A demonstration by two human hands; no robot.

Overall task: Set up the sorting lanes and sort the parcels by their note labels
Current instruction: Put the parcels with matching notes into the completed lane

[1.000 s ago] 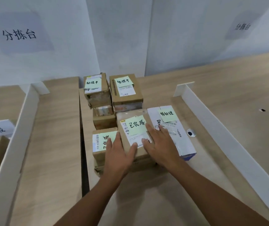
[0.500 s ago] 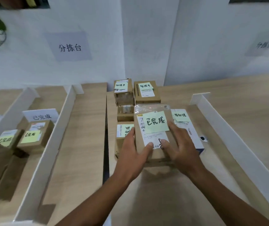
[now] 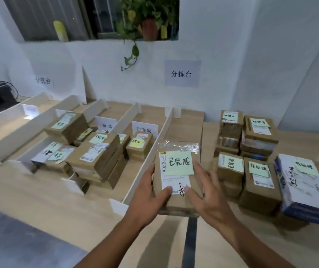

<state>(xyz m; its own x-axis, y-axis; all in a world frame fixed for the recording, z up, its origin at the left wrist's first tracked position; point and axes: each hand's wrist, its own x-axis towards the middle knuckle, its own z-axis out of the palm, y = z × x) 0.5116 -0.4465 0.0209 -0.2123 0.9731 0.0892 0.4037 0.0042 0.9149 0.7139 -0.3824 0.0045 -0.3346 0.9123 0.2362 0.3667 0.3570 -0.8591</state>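
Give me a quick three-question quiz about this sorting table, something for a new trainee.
1. True or false: the left hand and the right hand both hold the parcel with the green note.
2. That note reads: A) 异常 B) 已完成 C) 待处理
3. Fill in: the 已完成 lane sign stands to the held parcel's ____.
Key: 1 true; 2 B; 3 left.

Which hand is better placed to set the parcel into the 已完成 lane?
Left, likely. Left hand grips the parcel on the side nearest the lane, which lies leftward; right hand is on the far side.
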